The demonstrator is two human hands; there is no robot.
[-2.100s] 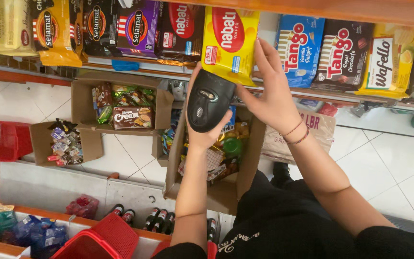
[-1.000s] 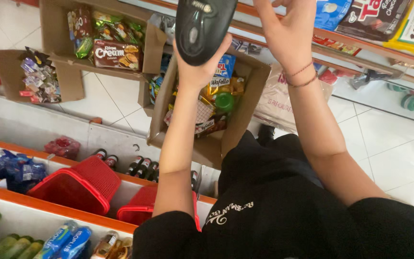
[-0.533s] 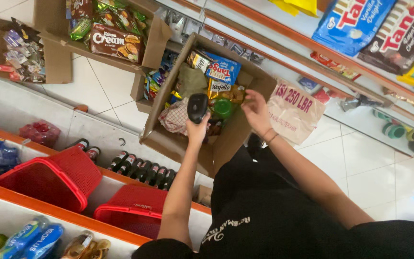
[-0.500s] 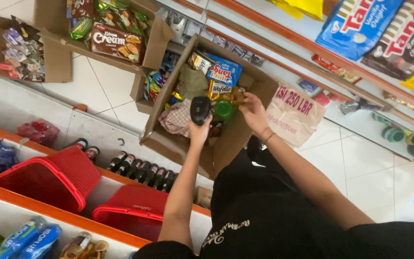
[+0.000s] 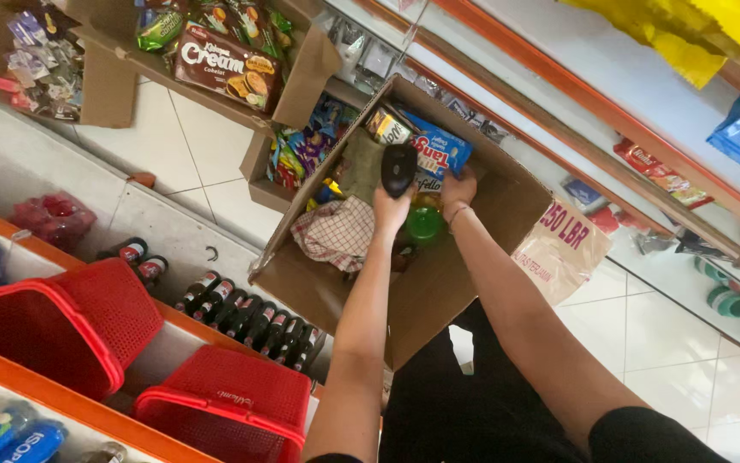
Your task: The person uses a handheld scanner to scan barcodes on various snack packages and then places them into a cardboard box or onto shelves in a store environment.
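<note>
Near the body, both arms reach down into the open cardboard box (image 5: 439,291). The left hand (image 5: 390,206) has its fingers wrapped around a black handheld scanner (image 5: 398,169); the right hand (image 5: 458,187) rests on the blue snack packet (image 5: 437,154), grip unclear. Next comes lifting a packet for scanning. Earlier both hands were up at the shelf.
</note>
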